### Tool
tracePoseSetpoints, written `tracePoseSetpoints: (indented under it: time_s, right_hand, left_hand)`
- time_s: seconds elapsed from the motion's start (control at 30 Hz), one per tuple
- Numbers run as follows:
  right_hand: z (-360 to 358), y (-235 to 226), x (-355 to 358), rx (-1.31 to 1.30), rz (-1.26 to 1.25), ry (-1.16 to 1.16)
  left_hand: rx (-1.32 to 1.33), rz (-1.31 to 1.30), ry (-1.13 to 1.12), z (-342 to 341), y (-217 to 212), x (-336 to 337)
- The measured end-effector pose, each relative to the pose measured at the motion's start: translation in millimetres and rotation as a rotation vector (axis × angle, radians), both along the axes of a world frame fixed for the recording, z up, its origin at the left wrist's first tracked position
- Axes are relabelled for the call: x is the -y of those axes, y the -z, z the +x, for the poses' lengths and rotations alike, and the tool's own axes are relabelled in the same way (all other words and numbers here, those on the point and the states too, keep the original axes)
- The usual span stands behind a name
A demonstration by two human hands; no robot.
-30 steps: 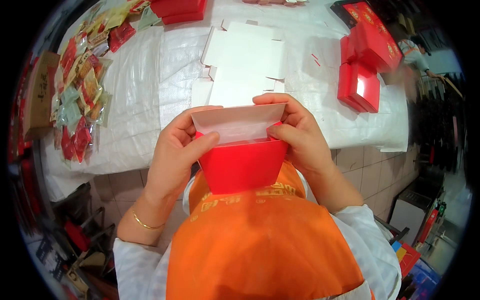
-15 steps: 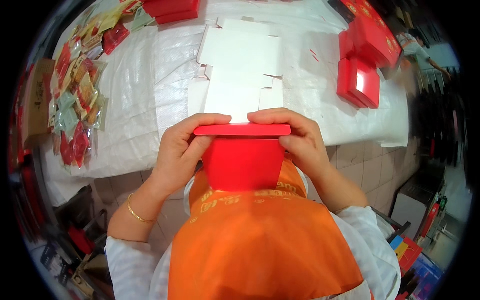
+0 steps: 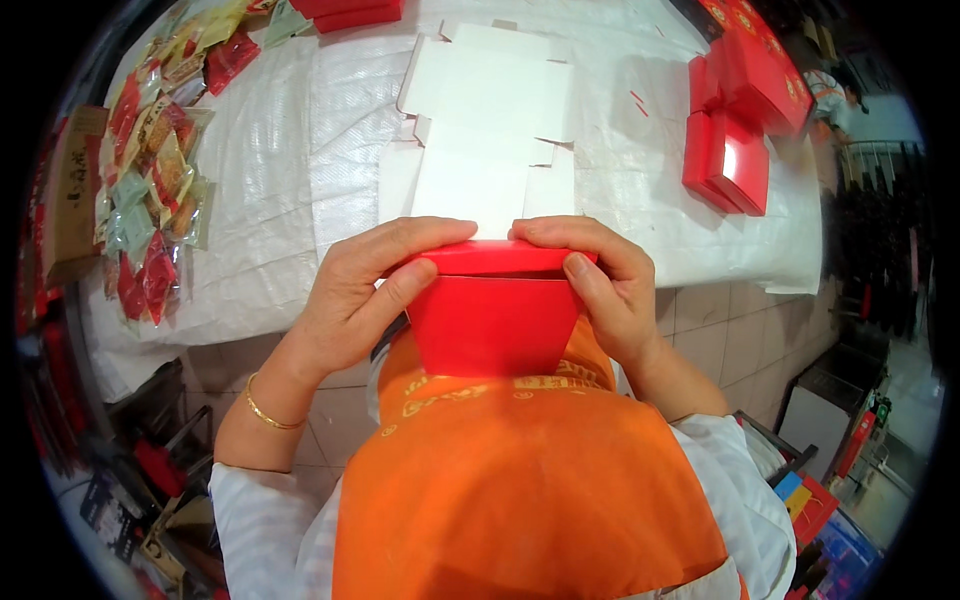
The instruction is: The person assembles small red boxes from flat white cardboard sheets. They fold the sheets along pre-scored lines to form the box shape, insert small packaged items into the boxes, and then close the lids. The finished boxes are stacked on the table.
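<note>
A cardboard box blank stretches away from me over the table edge, its white inside [image 3: 490, 110] facing up and its near end bent into red panels [image 3: 497, 325]. My left hand [image 3: 375, 275] grips the left end of the red fold, thumb beneath and fingers on top. At the right end of the same fold, my right hand [image 3: 595, 280] pinches in the same way. A narrow dark gap shows between the folded strip and the large red panel hanging in front of my orange apron [image 3: 520, 470].
A heap of packaged snacks [image 3: 155, 190] covers the table's left side, beside a brown carton [image 3: 75, 195]. Finished-looking red boxes [image 3: 730, 165] are stacked at the right, more red boxes [image 3: 350, 12] at the far edge. White sheeting [image 3: 265, 180] covers the table. Another person [image 3: 828, 95] is far right.
The near red strip has tilted, and the red panel has shifted slightly right. My thumbs have moved up a little on the fold; both hands keep their grip.
</note>
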State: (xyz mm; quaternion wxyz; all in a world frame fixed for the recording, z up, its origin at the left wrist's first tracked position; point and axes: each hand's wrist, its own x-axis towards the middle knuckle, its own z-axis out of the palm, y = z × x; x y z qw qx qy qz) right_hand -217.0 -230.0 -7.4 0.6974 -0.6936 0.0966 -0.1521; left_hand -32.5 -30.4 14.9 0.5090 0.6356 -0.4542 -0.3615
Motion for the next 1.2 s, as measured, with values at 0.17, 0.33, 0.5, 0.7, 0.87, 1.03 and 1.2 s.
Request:
tracePoseSetpoints:
  time_s: [0.17, 0.33, 0.5, 0.7, 0.87, 1.03, 1.2]
  right_hand:
    - [-1.6, -4.7, 1.5, 0.008, -0.127, -0.019]
    - [-2.4, -3.8, 2.0, 0.049, -0.174, -0.007]
    - [-2.1, -7.4, 4.2, 0.037, -0.187, -0.038]
    - [-5.9, -5.4, 8.1, 0.039, -0.246, -0.083]
    - [-7.7, -3.9, 9.6, 0.024, -0.251, -0.084]
    - [-11.3, 0.4, 8.5, 0.026, -0.172, -0.004]
    - [-16.1, 1.0, 7.9, 0.006, -0.246, 0.018]
  left_hand:
    - [-0.023, 0.018, 0.015, 3.3, -2.4, -0.1]
    - [-0.133, 0.089, 0.064, 10.7, -14.2, 3.0]
    - [0.020, 0.065, 0.083, 8.8, -15.4, 6.8]
    - [0.137, 0.043, 0.088, 2.9, -12.1, 4.4]
    - [0.154, 0.052, 0.107, -0.9, -9.9, 4.0]
    - [-0.054, -0.033, -0.005, -17.6, -3.0, 5.2]
    - [-0.232, -0.136, -0.062, -34.3, 7.6, -4.1]
